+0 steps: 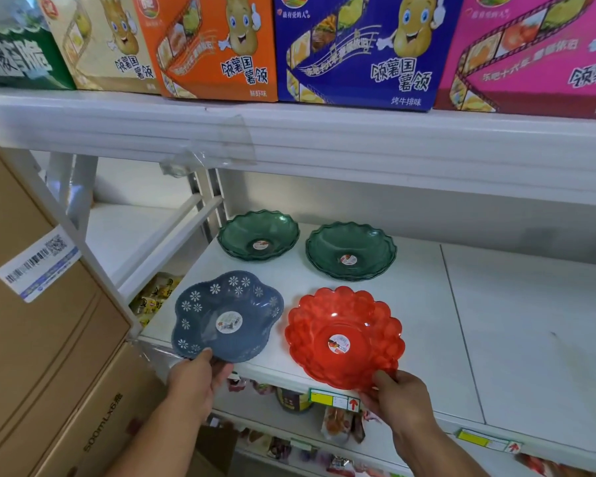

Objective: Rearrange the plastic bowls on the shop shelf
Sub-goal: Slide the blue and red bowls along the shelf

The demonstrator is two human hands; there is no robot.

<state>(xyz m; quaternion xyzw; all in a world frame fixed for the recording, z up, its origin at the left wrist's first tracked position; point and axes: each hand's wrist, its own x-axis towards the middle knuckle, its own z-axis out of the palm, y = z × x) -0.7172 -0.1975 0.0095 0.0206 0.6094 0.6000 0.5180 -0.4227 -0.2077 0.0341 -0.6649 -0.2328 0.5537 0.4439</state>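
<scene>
Cardboard carton (93, 432) — "500mL×6"; blue box (358, 49) — "烤牛排味".

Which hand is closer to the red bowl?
Right. The right hand grips the red bowl at its front rim; the left hand is off to its left, holding the blue bowl.

Red bowl (344, 335) glossy translucent plastic; blue bowl (226, 315) matt opaque plastic; shelf (496, 321) smooth white.

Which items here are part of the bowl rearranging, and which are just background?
Job: blue flowered bowl gripped by left hand; red bowl gripped by right hand; two green bowl stacks; white shelf.

Background: snack boxes above; cardboard cartons; packets below.
</scene>
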